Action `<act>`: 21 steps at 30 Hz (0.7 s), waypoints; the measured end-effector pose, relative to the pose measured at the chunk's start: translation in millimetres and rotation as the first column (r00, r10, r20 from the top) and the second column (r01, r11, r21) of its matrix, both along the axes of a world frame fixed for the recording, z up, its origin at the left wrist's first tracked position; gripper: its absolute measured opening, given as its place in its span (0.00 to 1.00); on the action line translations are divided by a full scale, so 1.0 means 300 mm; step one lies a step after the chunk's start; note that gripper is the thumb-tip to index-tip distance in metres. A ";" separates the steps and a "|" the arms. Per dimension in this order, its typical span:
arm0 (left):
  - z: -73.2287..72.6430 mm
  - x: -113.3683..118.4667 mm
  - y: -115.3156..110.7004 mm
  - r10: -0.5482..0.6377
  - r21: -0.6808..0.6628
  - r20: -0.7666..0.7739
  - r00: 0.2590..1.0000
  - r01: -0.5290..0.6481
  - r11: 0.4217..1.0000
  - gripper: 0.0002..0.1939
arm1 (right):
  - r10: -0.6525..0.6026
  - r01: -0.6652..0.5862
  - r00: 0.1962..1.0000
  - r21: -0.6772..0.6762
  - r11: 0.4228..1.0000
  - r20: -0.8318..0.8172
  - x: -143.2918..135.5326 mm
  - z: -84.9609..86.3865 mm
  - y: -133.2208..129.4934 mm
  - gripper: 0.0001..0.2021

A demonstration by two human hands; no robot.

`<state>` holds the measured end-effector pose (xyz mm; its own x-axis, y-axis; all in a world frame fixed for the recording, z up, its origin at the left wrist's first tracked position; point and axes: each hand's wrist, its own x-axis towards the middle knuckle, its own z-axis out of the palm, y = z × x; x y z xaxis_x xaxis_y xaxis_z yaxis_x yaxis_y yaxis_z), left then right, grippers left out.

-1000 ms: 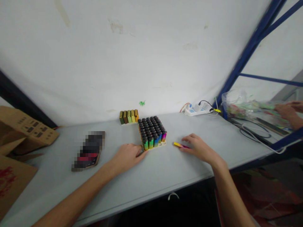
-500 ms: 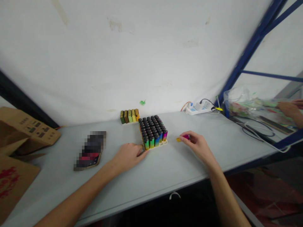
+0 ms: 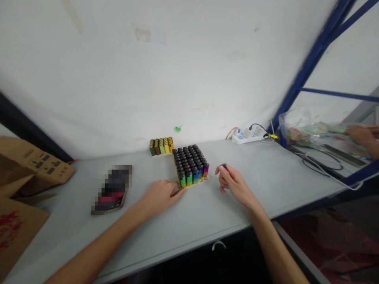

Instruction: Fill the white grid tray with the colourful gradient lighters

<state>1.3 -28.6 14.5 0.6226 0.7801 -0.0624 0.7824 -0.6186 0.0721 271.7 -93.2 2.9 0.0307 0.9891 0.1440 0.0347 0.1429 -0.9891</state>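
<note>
Rows of black-topped lighters (image 3: 191, 161) with rainbow-coloured bodies stand upright in a pale tray (image 3: 204, 180) on the table. My left hand (image 3: 162, 194) lies at the tray's front left corner, thumb along the front edge and fingers at the side, gripping it. To the right of the tray, apart from it, my right hand (image 3: 232, 182) hovers with its fingers curled around a lighter (image 3: 224, 166). Only the lighter's dark top end shows; the fingers hide the rest. Bare tray base shows at the front right corner.
A second block of green, brown, yellow and orange lighters (image 3: 161, 146) stands by the wall. A blurred-out phone-like object (image 3: 112, 189) lies at left, near cardboard boxes (image 3: 32, 161). A power strip (image 3: 248, 136) sits at back right. Beyond the blue frame (image 3: 308, 67) is another person's hand (image 3: 358, 134).
My right hand has moved slightly left and turned the lighter, so its purple and yellow body is now hidden and its dark end points up. My left hand stays at the tray corner.
</note>
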 end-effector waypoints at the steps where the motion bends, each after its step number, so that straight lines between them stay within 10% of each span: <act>1: 0.001 0.001 0.000 0.000 0.002 -0.001 1.000 0.000 1.000 0.28 | -0.028 0.028 0.999 0.011 1.000 0.021 -0.008 -0.004 0.003 0.21; 21: 0.008 0.007 -0.001 -0.009 -0.006 0.000 1.000 0.009 1.000 0.29 | -0.217 0.238 0.969 -0.233 0.943 0.116 -0.124 -0.036 0.016 0.21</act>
<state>3.2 -28.8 16.8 0.6296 0.7740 -0.0667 0.7767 -0.6253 0.0756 234.6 -88.5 -7.8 0.2571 0.9624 -0.0874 0.1257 -0.1229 -0.9844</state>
